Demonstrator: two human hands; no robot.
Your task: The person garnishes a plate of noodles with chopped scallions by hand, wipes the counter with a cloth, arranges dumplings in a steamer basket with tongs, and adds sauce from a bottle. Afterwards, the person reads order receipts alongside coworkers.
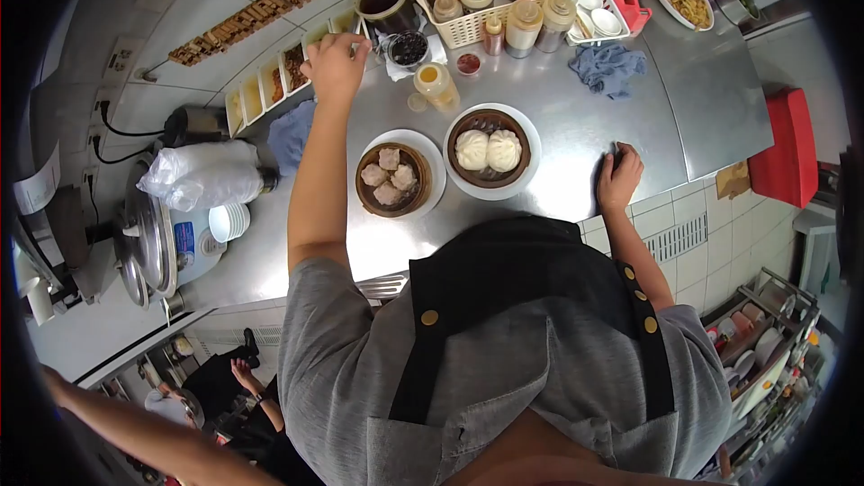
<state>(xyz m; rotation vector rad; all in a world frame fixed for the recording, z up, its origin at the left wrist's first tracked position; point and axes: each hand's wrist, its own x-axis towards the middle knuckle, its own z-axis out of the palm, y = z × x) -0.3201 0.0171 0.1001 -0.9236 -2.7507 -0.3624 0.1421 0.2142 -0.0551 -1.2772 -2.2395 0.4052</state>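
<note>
My left hand (336, 69) is over the row of small garnish trays (273, 87), beside the tray of dark brown bits. Its fingers are bent together; what lies between the fingertips, if anything, I cannot make out. My right hand (619, 178) rests at the counter's front edge, fingers loosely stretched and nothing in them. Between my arms, a bamboo steamer (367, 198) with several shumai (389, 182) sits on a white plate (434, 171). To its right, another steamer (487, 182) holds two white buns (487, 151) on a plate (535, 139).
Behind the plates stand a squeeze bottle (436, 85), a bowl of dark bits (408, 49) and a basket (463, 30) of sauce bottles. Blue cloths (607, 69) lie on the steel counter (558, 90). Bagged goods (202, 175) are at left. Another person's arm (148, 432) shows lower left.
</note>
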